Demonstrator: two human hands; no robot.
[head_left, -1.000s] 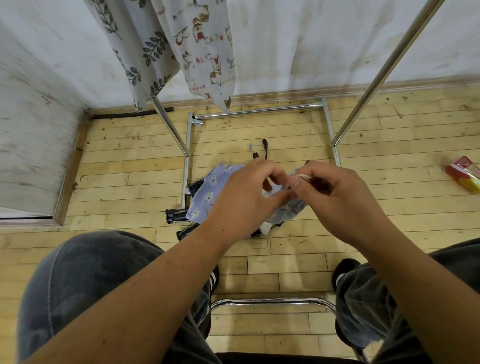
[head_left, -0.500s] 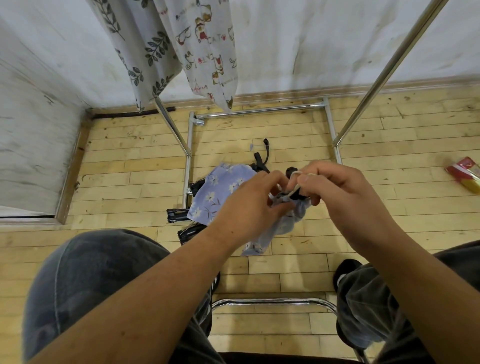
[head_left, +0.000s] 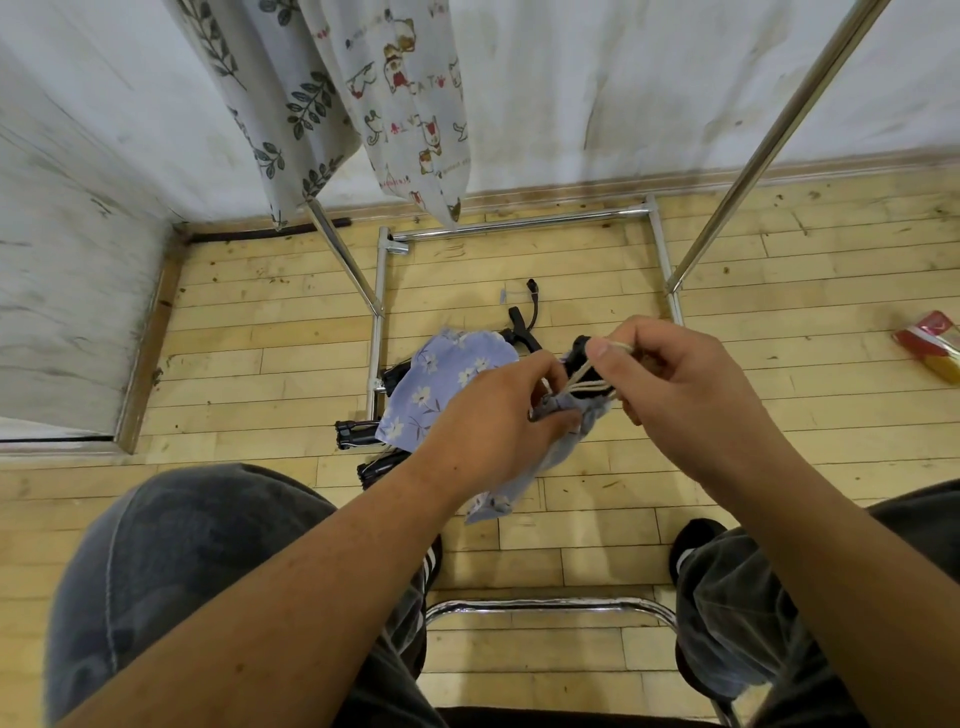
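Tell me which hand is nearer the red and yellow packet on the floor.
Right. The right hand sits apart from the packet, on its left in view; the left hand is farther off beyond it, gripping the drawstring pouch.

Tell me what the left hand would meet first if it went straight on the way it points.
Likely the right hand, holding the drawstring just beyond the pouch that the left hand grips.

I see the pouch (head_left: 563, 434) between the left hand (head_left: 488, 415) and the right hand (head_left: 675, 384), hanging below them above the floor (head_left: 779, 467), its cord (head_left: 587, 385) leading to the right hand. Beyond the left hand, a cloth (head_left: 441, 384) lies over a folded tripod (head_left: 358, 431), inside the rack base (head_left: 519, 224). Two hanging cloths (head_left: 363, 104) sit far left, before the wall. A packet (head_left: 930, 348) lies far right.
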